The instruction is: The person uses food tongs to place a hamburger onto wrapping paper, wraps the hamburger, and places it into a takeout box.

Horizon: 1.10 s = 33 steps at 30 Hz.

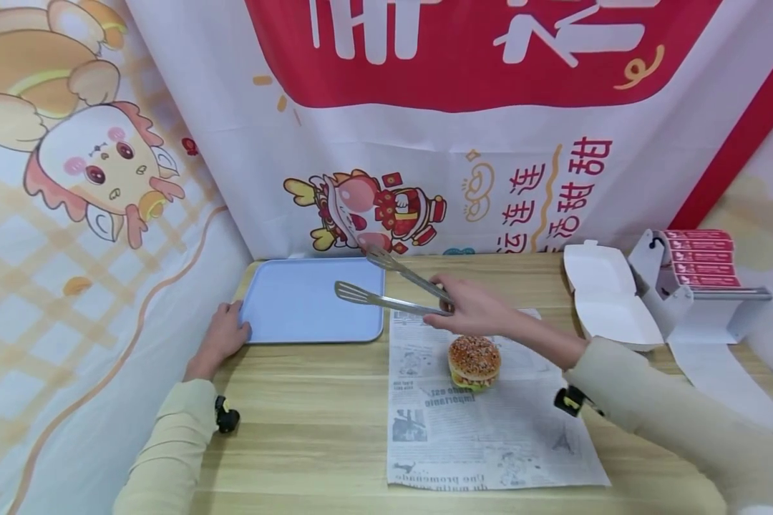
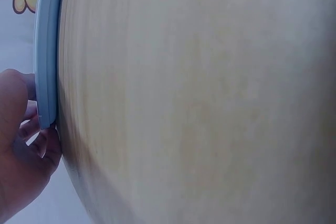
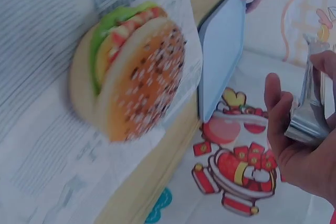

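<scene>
While left grip holds tray edge, right grip holds tongs.

My left hand could pass along the table in front of the tray until the burger blocks it, while the tongs jut 2 spread arms across the tray's right end.

We see a pale wood-grain bench; a blue tray lies at its far left, just beside a sheet of newsprint-patterned paper; at the far right we find an open white clamshell box and a label dispenser.
</scene>
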Available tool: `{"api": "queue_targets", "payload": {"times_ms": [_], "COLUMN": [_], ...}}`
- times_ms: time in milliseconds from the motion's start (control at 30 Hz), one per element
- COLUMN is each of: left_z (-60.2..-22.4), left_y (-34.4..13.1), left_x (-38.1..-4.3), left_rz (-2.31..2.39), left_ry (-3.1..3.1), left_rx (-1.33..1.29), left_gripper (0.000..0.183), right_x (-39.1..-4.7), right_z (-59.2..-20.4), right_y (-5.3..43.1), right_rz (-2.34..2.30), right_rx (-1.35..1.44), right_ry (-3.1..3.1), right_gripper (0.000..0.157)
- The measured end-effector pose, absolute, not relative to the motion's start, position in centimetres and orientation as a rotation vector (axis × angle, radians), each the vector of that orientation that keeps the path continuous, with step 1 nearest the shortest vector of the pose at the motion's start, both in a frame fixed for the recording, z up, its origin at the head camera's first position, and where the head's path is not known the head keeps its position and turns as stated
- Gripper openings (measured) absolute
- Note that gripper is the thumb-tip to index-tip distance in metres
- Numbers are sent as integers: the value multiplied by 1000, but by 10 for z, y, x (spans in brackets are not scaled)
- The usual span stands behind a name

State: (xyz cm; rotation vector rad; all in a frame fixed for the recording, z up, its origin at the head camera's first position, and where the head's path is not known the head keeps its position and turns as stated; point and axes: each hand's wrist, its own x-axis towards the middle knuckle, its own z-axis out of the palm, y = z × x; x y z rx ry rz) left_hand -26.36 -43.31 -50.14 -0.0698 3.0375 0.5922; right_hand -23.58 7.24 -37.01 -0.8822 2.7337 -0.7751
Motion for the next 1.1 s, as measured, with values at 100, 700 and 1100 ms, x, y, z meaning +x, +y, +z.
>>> {"api": "queue_targets", "payload": {"times_ms": [100,700,1100], "left_z": [-501,-496,-497], "left_y": [-434,-436,-436], "left_x": [-264,-262,-260], "left_rz": [598,624,623], "left_ry": [3031,3044,3038], "left_rx": [-73,-17,-28], "left_gripper": [63,61,61], "right_x": [-247,-273,-269], "right_z": [-371,-408,-459], "right_y": [45,-95,-136], "right_rz": [-809,-763,-1201], "right_rx": [-843,-381,-73], "right_ry": [2683,2880,2811], "right_gripper": [60,57,85]}}
